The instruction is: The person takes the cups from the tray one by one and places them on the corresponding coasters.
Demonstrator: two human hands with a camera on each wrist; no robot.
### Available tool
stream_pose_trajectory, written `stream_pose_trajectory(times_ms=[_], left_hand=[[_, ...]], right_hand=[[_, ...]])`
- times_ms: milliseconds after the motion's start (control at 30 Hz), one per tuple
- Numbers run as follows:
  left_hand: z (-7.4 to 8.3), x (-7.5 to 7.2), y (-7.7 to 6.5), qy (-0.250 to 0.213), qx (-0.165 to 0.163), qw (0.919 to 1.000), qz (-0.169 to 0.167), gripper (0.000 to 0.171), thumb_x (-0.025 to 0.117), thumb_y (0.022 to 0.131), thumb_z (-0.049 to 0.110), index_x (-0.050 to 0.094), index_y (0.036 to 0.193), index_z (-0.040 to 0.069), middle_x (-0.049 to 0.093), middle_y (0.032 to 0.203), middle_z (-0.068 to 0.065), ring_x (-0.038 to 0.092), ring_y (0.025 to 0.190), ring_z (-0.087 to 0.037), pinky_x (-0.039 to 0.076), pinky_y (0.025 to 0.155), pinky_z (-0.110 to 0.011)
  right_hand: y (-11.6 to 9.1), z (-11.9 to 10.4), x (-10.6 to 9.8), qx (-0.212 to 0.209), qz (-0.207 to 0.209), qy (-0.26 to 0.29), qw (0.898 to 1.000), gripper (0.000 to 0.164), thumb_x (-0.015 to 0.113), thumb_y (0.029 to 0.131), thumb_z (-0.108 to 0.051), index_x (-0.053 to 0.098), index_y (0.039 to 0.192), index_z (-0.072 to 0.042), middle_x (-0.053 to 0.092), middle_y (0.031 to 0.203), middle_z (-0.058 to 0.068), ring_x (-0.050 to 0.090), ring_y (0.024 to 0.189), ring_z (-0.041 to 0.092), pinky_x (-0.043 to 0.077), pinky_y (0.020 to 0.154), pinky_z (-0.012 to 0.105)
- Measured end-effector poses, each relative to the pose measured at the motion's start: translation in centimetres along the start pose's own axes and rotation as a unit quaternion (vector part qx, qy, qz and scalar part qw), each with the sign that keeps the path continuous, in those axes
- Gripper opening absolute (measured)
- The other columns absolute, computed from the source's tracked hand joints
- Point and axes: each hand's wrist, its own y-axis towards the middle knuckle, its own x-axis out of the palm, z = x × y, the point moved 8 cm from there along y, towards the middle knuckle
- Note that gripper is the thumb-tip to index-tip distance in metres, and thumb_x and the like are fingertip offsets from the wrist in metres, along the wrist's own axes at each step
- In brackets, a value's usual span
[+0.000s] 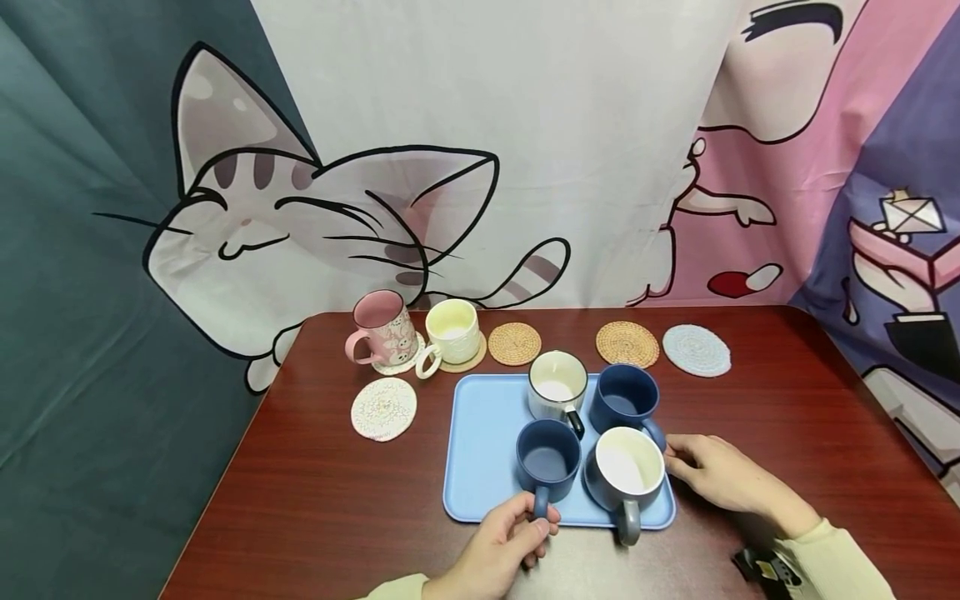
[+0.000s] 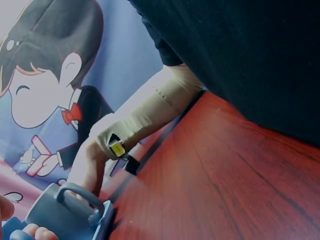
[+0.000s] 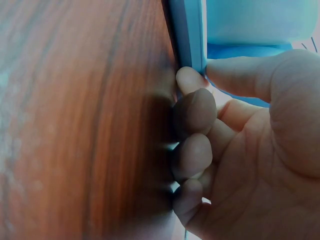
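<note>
In the head view my left hand [image 1: 504,537] pinches the handle of a dark blue mug [image 1: 549,457] at the front of a light blue tray [image 1: 480,442]. My right hand [image 1: 723,477] is at the tray's right side. The right wrist view has the thumb and forefinger of that hand [image 3: 240,130] gripping the tray's edge [image 3: 192,35]. Also on the tray are a grey mug [image 1: 626,468] with a white inside, a second blue mug [image 1: 624,398], and a white mug [image 1: 557,387] with a black handle.
Along the back left, a pink mug [image 1: 384,327] and a cream mug [image 1: 453,332] stand on coasters. A white round coaster [image 1: 383,409] lies left of the tray. Two woven tan coasters [image 1: 514,343] and a pale blue coaster [image 1: 696,350] lie behind it, before a printed curtain [image 1: 600,167].
</note>
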Motion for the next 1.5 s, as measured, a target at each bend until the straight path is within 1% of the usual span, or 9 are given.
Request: stream_pose_trajectory(times_ms=[67, 200, 367, 633, 833, 967, 1133, 1300, 1500], left_hand=[[0.2, -0.5, -0.1, 0.012, 0.004, 0.9998, 0.015, 0.032, 0.051, 0.106, 0.011, 0.051, 0.119, -0.018, 0.057, 0.098, -0.002, 0.049, 0.072, 0.001, 0.041, 0.064, -0.014], [0.5, -1.7, -0.3, 0.035, 0.016, 0.9981, 0.048, 0.030, 0.052, 0.106, 0.012, 0.052, 0.109, -0.018, 0.052, 0.084, 0.003, 0.043, 0.062, 0.002, 0.034, 0.056, -0.014], [0.6, -3.2, -0.2, 0.075, 0.011, 0.9934, 0.087, 0.030, 0.055, 0.106, 0.016, 0.053, 0.099, -0.013, 0.042, 0.068, 0.007, 0.036, 0.052, 0.003, 0.029, 0.050, -0.014], [1.1, -5.0, 0.3, 0.134, 0.003, 0.9823, 0.131, 0.034, 0.055, 0.108, 0.022, 0.052, 0.085, -0.003, 0.040, 0.069, 0.005, 0.036, 0.060, 0.000, 0.032, 0.059, -0.017], [1.1, -6.0, 0.6, 0.123, -0.027, 0.9801, 0.153, 0.044, 0.052, 0.109, 0.029, 0.051, 0.082, -0.005, 0.044, 0.072, 0.002, 0.033, 0.053, -0.003, 0.030, 0.050, -0.017], [0.8, -6.5, 0.8, 0.101, -0.044, 0.9820, 0.153, 0.044, 0.051, 0.109, 0.029, 0.050, 0.083, -0.007, 0.045, 0.073, 0.002, 0.029, 0.050, -0.005, 0.028, 0.046, -0.016], [0.7, -6.9, 0.9, 0.071, -0.053, 0.9875, 0.131, 0.047, 0.049, 0.110, 0.028, 0.044, 0.083, -0.009, 0.042, 0.072, 0.003, 0.026, 0.052, -0.005, 0.025, 0.047, -0.016], [0.7, -7.3, 0.8, 0.050, -0.052, 0.9907, 0.115, 0.048, 0.048, 0.110, 0.030, 0.038, 0.081, -0.006, 0.040, 0.073, 0.003, 0.028, 0.057, -0.005, 0.026, 0.050, -0.016], [0.9, -8.3, 0.4, 0.039, -0.044, 0.9910, 0.120, 0.049, 0.049, 0.110, 0.030, 0.034, 0.081, -0.008, 0.038, 0.072, 0.002, 0.030, 0.059, -0.004, 0.026, 0.052, -0.015]], right_hand=[[0.0, 0.0, 0.0, -0.004, 0.002, -0.001, 1.000, 0.029, 0.066, 0.101, -0.020, 0.052, 0.076, -0.028, 0.035, 0.066, -0.018, 0.039, 0.063, -0.005, 0.030, 0.061, 0.021], [-0.1, -0.1, -0.1, -0.006, 0.004, 0.000, 1.000, 0.030, 0.066, 0.101, -0.020, 0.052, 0.076, -0.029, 0.034, 0.066, -0.019, 0.038, 0.063, -0.005, 0.030, 0.061, 0.021], [-0.2, -0.3, -0.2, -0.017, 0.013, -0.001, 1.000, 0.031, 0.067, 0.100, -0.019, 0.051, 0.075, -0.028, 0.034, 0.066, -0.019, 0.037, 0.063, -0.005, 0.030, 0.061, 0.021], [-0.1, -0.2, -0.2, -0.013, 0.011, -0.001, 1.000, 0.030, 0.067, 0.100, -0.019, 0.052, 0.076, -0.028, 0.034, 0.066, -0.019, 0.038, 0.063, -0.005, 0.030, 0.061, 0.021], [0.0, -0.3, -0.2, -0.012, 0.010, -0.001, 1.000, 0.030, 0.067, 0.100, -0.019, 0.052, 0.076, -0.029, 0.034, 0.066, -0.019, 0.039, 0.064, -0.005, 0.031, 0.061, 0.021], [0.0, -0.3, -0.2, -0.011, 0.009, 0.000, 1.000, 0.030, 0.067, 0.100, -0.019, 0.052, 0.076, -0.028, 0.034, 0.066, -0.019, 0.038, 0.063, -0.005, 0.031, 0.061, 0.021], [0.0, -0.2, -0.2, -0.006, 0.006, -0.003, 1.000, 0.029, 0.067, 0.100, -0.020, 0.053, 0.076, -0.028, 0.034, 0.066, -0.019, 0.039, 0.064, -0.005, 0.031, 0.062, 0.021], [0.0, -0.2, -0.2, -0.004, 0.005, -0.006, 1.000, 0.029, 0.067, 0.100, -0.020, 0.054, 0.077, -0.029, 0.035, 0.067, -0.018, 0.039, 0.066, -0.004, 0.031, 0.063, 0.022], [0.0, -0.1, -0.1, -0.005, 0.005, -0.006, 1.000, 0.030, 0.067, 0.100, -0.020, 0.053, 0.076, -0.029, 0.034, 0.067, -0.018, 0.039, 0.065, -0.004, 0.031, 0.062, 0.022]])
